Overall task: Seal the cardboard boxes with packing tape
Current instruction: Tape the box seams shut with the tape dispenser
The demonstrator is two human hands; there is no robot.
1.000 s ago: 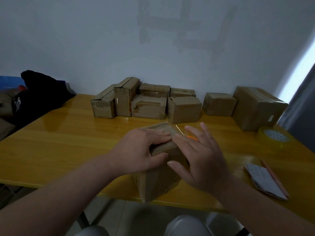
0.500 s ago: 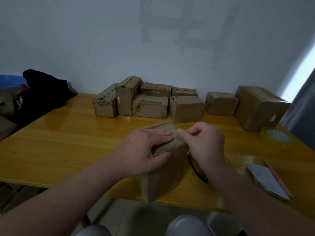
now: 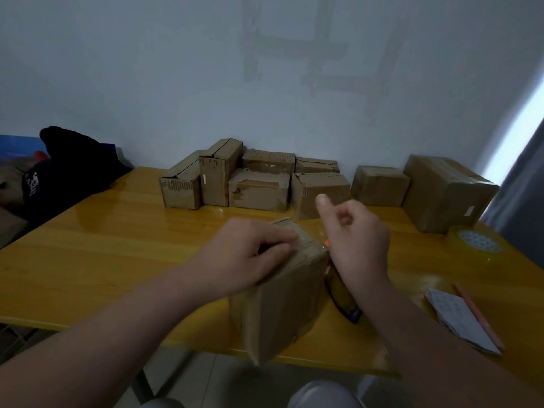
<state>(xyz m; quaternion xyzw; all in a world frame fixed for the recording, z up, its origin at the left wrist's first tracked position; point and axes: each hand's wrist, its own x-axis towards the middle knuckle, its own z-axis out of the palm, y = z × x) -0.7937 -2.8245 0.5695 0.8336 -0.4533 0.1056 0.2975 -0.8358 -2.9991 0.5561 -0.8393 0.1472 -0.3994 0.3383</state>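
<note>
One cardboard box (image 3: 279, 298) stands tilted at the near edge of the bench (image 3: 117, 248), with one corner overhanging. The left hand (image 3: 247, 254) rests on top of it, fingers curled over the upper edge and gripping it. The right hand (image 3: 356, 242) is raised just right of the box. Its fingers are curled and one points upward; whether it pinches anything cannot be determined.

One dark object with a blue end (image 3: 343, 295) lies against the right side of the box. To the right lie one folded paper (image 3: 459, 319) and one pencil (image 3: 477, 316). One tape roll (image 3: 471, 244) lies flat further back.

Along the wall are eight more boxes: a cluster of six (image 3: 259, 189), one medium box (image 3: 379, 185) and one large box (image 3: 444, 192). One black bag (image 3: 67, 172) sits at far left.
</note>
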